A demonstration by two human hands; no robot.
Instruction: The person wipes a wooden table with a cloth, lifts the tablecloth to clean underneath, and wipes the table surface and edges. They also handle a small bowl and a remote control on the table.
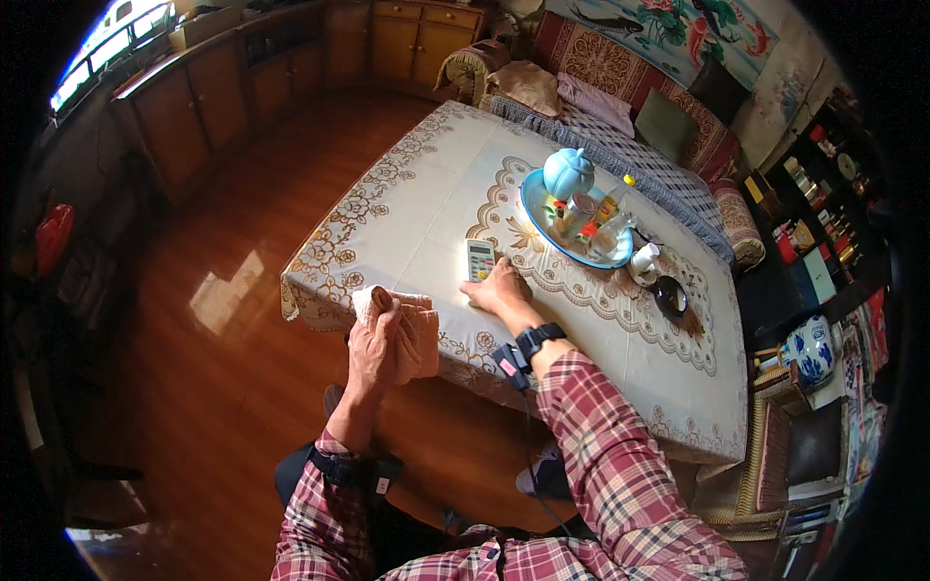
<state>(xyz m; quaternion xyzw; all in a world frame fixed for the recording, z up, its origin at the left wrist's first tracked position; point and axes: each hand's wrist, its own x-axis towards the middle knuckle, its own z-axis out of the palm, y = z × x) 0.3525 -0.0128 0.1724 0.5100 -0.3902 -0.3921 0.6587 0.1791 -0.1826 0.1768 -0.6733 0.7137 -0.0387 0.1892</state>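
My left hand (374, 352) grips a folded, pinkish cloth (418, 341) just off the near edge of the table. Part of the cloth sticks up above the fist, and the rest hangs to its right. On the white flowered tablecloth (407, 240) lies a pale calculator (480, 260) with a small display at its far end. My right hand (501, 289) has hold of its near end, thumb on the left and fingers on the right, covering the lower keys. Whether the calculator touches the tablecloth there cannot be made out.
Beyond my right hand, a blue oval tray (534, 210) carries a light-blue pumpkin-shaped pot (568, 174), glassware and a yellow-capped bottle (617, 194). Right of it are a white bottle (645, 256) and a dark round dish (670, 298). A sofa (654, 174) borders the table's far side.
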